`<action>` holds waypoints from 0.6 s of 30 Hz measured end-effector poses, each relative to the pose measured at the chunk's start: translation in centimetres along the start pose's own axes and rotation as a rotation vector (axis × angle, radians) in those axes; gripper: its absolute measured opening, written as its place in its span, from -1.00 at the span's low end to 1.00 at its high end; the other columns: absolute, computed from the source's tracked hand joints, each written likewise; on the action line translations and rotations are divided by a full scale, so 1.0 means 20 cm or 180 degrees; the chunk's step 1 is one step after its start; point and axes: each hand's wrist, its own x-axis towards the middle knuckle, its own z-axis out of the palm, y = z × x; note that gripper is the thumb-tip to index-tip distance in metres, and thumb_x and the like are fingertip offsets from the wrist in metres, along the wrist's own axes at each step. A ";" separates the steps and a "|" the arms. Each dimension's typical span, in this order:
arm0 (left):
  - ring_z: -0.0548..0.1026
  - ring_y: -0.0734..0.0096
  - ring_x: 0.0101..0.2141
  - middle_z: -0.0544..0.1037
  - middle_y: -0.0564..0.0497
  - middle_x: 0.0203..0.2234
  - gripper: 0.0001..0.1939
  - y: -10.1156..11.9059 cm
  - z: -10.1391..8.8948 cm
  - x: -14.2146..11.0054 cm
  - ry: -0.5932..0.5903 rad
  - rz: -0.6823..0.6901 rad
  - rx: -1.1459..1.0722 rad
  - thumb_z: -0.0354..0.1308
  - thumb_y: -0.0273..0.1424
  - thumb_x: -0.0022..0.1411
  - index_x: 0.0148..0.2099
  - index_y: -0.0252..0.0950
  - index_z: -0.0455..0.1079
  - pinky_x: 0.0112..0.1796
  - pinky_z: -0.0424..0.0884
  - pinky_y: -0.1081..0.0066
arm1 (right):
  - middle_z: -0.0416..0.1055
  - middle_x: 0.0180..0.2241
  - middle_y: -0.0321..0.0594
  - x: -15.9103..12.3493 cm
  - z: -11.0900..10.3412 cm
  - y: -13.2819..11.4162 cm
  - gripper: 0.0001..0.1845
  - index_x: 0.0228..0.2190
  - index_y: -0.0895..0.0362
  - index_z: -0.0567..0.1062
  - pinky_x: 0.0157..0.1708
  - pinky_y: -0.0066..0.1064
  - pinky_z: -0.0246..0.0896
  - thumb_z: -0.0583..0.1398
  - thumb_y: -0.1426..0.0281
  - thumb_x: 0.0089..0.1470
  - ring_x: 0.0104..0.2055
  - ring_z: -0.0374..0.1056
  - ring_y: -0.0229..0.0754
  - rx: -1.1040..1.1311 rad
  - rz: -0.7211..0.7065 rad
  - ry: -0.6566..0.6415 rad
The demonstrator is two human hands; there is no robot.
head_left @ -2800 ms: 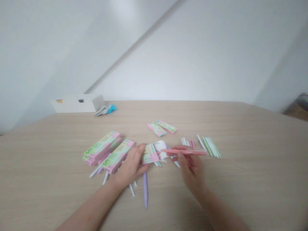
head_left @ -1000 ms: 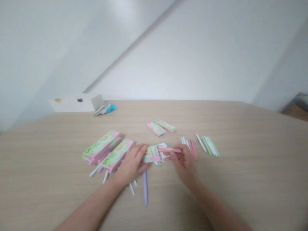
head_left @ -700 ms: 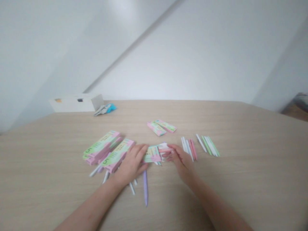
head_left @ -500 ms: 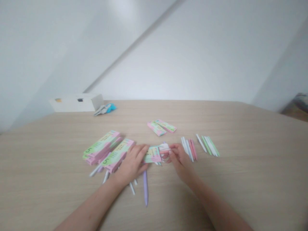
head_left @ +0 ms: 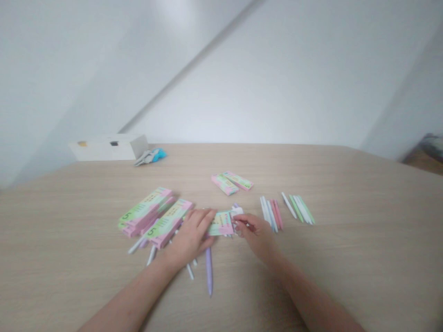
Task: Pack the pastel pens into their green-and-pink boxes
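Observation:
Under my left hand (head_left: pixel 194 233), a small pink and green pen box (head_left: pixel 221 223) lies on the table, gripped between thumb and fingers. Its right end is open, with a white flap (head_left: pixel 237 211) standing out. My right hand (head_left: pixel 258 235) is pinched at that open end; what its fingertips hold is hidden. A purple pen (head_left: pixel 209 272) lies just below the box, pointing toward me. Several pale pens (head_left: pixel 190 271) show partly from beneath my left hand and forearm.
Pink and green boxes (head_left: pixel 148 207) are stacked at the left, another box (head_left: pixel 169 223) beside them. Two more boxes (head_left: pixel 224 183) lie farther back. To the right are white, blue and pink pens (head_left: pixel 272 214) and a white and green group (head_left: pixel 301 210). A white carton (head_left: pixel 104 150) stands at the back left.
My right hand has moved left, up against the box's open end. The pink pens that showed between box and fingers have slid inward and are mostly out of sight. My left hand stays put.

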 end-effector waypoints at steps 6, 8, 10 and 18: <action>0.26 0.08 0.05 0.29 -0.19 0.06 -0.32 0.00 0.00 0.00 0.0006 0.0013 -0.0002 0.09 -0.44 0.15 0.28 -0.26 -0.04 0.08 0.17 0.02 | 0.49 -0.38 -0.27 0.00 0.01 -0.02 -0.86 -0.33 0.08 0.51 -0.38 -0.42 0.33 0.13 0.40 0.09 -0.36 0.40 -0.23 -0.0187 -0.0163 -0.0040; 0.25 0.08 0.06 0.29 -0.19 0.06 -0.32 0.00 0.00 0.00 0.0008 0.0011 -0.0014 0.10 -0.45 0.14 0.28 -0.25 -0.04 0.08 0.17 0.02 | 0.48 -0.35 -0.24 0.00 0.02 -0.03 -0.85 -0.34 0.08 0.51 -0.35 -0.42 0.33 0.13 0.42 0.08 -0.29 0.40 -0.21 -0.0248 -0.0395 -0.0080; 0.25 0.07 0.07 0.28 -0.19 0.07 -0.30 -0.01 0.00 0.00 0.0007 0.0011 -0.0001 0.11 -0.45 0.13 0.28 -0.26 -0.05 0.08 0.18 0.03 | 0.47 -0.32 -0.22 0.00 0.02 -0.04 -0.85 -0.33 0.08 0.51 -0.37 -0.43 0.33 0.12 0.42 0.09 -0.27 0.39 -0.20 -0.0263 -0.0490 -0.0043; 0.25 0.10 0.07 0.30 -0.18 0.07 -0.33 -0.02 0.00 -0.01 0.0058 -0.0032 0.0027 0.12 -0.41 0.14 0.27 -0.26 -0.02 0.08 0.20 0.05 | 0.49 -0.39 -0.19 0.11 -0.23 0.02 -0.78 -0.32 0.12 0.50 -0.31 -0.37 0.30 0.09 0.31 0.08 -0.36 0.40 -0.18 -0.1104 -0.0044 0.1059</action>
